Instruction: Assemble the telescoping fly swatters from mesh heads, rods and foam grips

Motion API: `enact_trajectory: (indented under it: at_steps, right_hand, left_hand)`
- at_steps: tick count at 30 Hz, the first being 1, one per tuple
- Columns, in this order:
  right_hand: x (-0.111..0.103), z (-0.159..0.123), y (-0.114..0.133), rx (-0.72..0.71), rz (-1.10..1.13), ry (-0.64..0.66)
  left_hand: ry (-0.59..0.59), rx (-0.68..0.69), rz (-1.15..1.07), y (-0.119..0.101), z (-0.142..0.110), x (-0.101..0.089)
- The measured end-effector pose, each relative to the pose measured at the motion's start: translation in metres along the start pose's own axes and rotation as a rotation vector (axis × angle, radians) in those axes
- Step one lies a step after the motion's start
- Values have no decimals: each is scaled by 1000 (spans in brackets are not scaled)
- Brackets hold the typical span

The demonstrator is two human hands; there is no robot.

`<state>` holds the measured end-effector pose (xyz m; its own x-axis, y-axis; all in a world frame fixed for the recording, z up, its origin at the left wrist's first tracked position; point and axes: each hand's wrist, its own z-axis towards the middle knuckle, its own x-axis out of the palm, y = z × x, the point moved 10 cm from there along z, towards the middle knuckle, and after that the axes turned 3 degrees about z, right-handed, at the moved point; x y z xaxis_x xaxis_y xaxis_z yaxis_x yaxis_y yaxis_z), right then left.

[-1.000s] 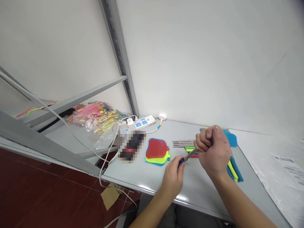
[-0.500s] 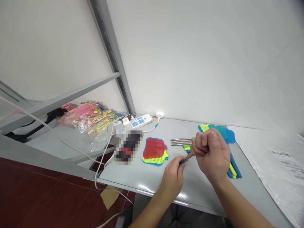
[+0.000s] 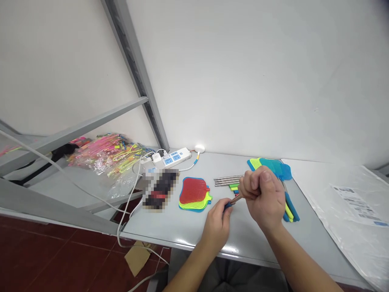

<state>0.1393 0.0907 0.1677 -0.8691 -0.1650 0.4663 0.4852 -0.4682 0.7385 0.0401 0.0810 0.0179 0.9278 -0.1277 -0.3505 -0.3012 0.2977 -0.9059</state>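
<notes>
Left hand [image 3: 216,223] clamped on a blue handle [image 3: 227,206], right hand [image 3: 264,198] gripping a metal rod [image 3: 236,199], swatter heads [image 3: 193,190] on the counter [image 3: 179,229]

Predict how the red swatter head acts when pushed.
The red head is probably light, being perforated; likely somewhat bendy, since it looks thin; and apt to slide rather than tip, lying flat over the yellow one.

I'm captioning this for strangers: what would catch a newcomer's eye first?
The red mesh head likely stands out, atop a small stack left of the left hand. Next comes the right hand, clenched around a metal rod that meets a blue handle in the left. Farther left, a bright plastic-wrapped pile draws notice.
</notes>
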Motion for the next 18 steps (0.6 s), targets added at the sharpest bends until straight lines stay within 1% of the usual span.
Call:
enact_trajectory:
  at_steps: [7,12,15,18]
  right_hand:
    - [1,-1,2,-14,-12,9]
    - [-5,-2,3,-17,-1,-17]
    - [-16,0,18,-82,-27,-72]
    - [-38,1,44,-219,-92,-200]
  left_hand:
    - [0,-3,6,-2,0,-1]
    - [28,-37,31,-2,1,-1]
    - [29,-79,3,1,-2,0]
    - [58,-108,-51,1,-5,3]
